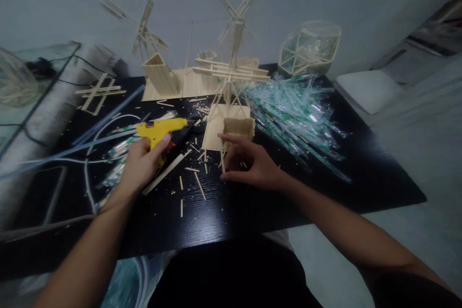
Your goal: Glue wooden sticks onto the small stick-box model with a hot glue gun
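My left hand [144,161] is wrapped round the handle of a yellow glue gun [164,126], its nozzle pointing right. Between thumb and fingertips, my right hand [250,161] pinches a short wooden stick [222,156] held roughly upright. Just behind that hand is a small open box of wooden sticks [238,126], at the front of a pale wooden base [213,127]. On the same base stands a stick-built windmill [231,74]. Short cut sticks [199,186] and crumbs lie on the black table [231,216] between my hands.
Another windmill model [155,65] stands at the back left, beside a loose stick blade cross [101,90]. Plastic-wrapped stick bundles [292,110] are heaped on the right. A plastic-covered polygonal frame [310,48] sits behind them. A white cable [86,173] curves along the left.
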The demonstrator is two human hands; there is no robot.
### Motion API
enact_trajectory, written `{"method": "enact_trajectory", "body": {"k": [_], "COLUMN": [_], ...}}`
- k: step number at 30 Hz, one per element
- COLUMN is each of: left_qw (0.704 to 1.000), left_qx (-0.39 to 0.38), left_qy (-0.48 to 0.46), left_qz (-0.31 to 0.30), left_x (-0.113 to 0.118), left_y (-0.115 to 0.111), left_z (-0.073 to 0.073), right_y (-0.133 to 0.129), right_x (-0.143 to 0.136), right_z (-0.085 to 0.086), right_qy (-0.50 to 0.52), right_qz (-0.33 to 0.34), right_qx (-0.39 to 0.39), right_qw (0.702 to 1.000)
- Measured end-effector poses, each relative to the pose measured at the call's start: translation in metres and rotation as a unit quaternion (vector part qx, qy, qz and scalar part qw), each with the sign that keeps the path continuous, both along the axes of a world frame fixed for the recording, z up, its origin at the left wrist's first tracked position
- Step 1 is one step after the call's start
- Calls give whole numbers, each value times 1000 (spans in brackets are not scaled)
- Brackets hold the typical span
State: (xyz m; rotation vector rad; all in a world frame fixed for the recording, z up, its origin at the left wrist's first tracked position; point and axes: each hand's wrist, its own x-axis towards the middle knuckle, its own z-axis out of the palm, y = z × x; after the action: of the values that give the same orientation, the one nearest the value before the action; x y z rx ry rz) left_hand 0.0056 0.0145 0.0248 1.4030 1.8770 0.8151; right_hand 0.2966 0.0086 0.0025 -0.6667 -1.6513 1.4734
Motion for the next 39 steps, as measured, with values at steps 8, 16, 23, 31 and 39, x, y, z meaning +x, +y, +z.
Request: {"method": "enact_trajectory", "body": {"k": [8,16,23,31,39], "left_qw": [995,979,979,964,942], "left_qx": [2,3,48,115,83], "left_qy": [101,205,200,237,240], "left_qz": [23,11,7,-17,-218], "left_x": [0,-7,-10,-13,32], "left_y": [-1,4,7,-16,-77], "left_z": [9,6,0,14,-2], "right_y": [-1,0,0,1,2], "right_x": [-2,-2,-2,-4,-6], "right_z": [-4,-7,-8,-14,-18], "right_qy": [-24,-28,-28,-30,-13], "right_qz": [11,15,8,2,4], "right_qx": [-1,13,22,11,-2], "right_qw": [1000,999,999,1000,1000]}}
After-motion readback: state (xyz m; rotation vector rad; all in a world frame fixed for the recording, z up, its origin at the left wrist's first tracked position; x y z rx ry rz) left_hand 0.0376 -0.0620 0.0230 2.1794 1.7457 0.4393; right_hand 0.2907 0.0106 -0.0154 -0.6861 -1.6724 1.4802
